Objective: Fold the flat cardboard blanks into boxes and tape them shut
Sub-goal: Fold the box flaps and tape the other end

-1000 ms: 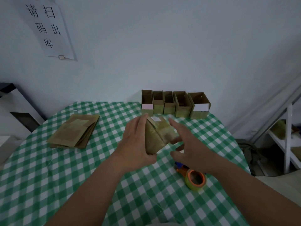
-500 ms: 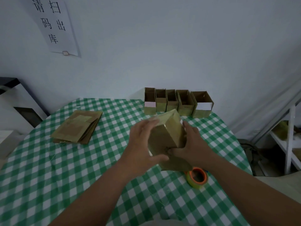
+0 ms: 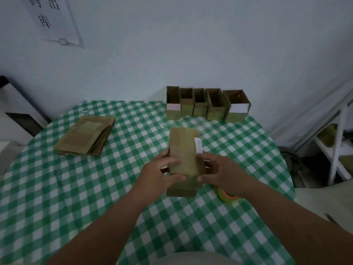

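A brown cardboard box lies lengthwise at the middle of the table, a small white label on its right edge and an open flap at its near end. My left hand grips its left side, thumb curled round the near end. My right hand grips its right side, fingers on the top face. A stack of flat cardboard blanks lies at the left. A roll of tape with an orange core sits under my right wrist, partly hidden.
Several open folded boxes stand in a row against the wall at the table's far edge. The table has a green-and-white checked cloth. A white shelf frame stands to the right, a paper sign hangs on the wall.
The box went from tilted up in both hands to lying flat and lengthwise on the table. Both hands now hold its sides. The camera tilted down.
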